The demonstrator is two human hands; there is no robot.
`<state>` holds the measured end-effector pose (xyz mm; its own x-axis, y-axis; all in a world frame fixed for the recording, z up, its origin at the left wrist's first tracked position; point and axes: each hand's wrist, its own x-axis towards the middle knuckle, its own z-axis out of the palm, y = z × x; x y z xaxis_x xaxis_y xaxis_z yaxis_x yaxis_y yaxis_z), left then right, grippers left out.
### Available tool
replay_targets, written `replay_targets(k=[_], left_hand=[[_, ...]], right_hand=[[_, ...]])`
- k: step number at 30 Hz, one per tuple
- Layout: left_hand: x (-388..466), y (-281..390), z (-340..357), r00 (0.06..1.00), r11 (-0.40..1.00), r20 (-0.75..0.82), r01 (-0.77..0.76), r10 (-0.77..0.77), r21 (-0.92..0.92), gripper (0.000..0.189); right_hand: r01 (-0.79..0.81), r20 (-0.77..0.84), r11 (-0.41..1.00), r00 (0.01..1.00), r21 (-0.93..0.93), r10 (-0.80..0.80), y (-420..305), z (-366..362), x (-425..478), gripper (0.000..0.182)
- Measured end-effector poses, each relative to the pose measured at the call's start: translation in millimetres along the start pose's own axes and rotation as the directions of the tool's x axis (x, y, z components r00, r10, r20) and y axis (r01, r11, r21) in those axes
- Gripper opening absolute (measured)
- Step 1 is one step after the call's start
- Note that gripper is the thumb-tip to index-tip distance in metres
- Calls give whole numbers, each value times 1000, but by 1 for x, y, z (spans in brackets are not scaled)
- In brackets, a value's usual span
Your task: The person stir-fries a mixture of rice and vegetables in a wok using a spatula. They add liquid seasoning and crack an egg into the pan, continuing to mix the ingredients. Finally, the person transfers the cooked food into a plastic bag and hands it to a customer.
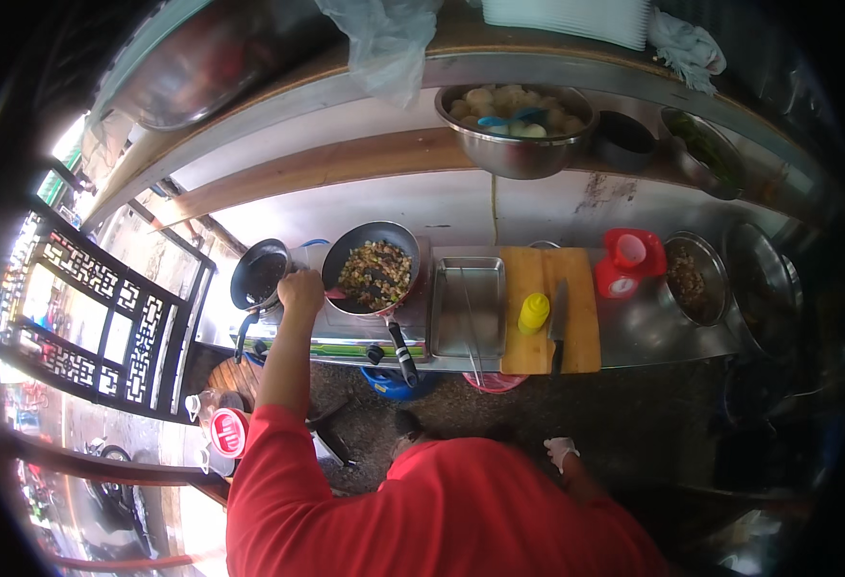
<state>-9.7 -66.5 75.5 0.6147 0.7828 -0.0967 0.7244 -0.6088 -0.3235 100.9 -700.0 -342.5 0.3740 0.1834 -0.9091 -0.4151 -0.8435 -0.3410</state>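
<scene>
My left hand [301, 291] is closed on a utensil with a reddish end, mostly hidden by the fist, which reaches over the rim of a frying pan [339, 238]. Diced, browned food [378, 267] lies in that pan, on a gas stove [336, 340]; the pan's black handle [401, 353] points towards me, with no hand on it. Left of my fist is a smaller dark pan [260, 274]. My right hand [561, 451], in a pale glove, hangs low at my side, away from the counter. Whether it holds anything does not show.
Right of the stove lie a steel tray [468, 346] with a long thin utensil, and a wooden cutting board [581, 288] bearing a yellow squeeze bottle [534, 313] and a knife [559, 314]. Beyond are a red kitchen scale [621, 278] and steel bowls [696, 317]. Shelves overhang the counter's back.
</scene>
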Motion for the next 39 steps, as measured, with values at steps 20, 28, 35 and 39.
replay_targets(k=[20, 28, 35, 39], left_hand=[[90, -11, 14, 627, 640, -176, -768, 759, 24, 17], [49, -104, 94, 753, 769, -531, -583, 389, -263, 18], [-11, -84, 242, 876, 577, -390, -481, 284, -660, 20], [16, -136, 222, 837, 661, -547, -408, -5, -630, 23]], right_hand=[[-6, -281, 990, 959, 143, 47, -9, 138, -9, 26], [320, -532, 820, 847, 475, -23, -113, 145, -108, 14], [734, -796, 582, 97, -349, -598, -289, 63, -209, 19], [724, -621, 333, -166, -604, -766, -407, 60, -330, 23]])
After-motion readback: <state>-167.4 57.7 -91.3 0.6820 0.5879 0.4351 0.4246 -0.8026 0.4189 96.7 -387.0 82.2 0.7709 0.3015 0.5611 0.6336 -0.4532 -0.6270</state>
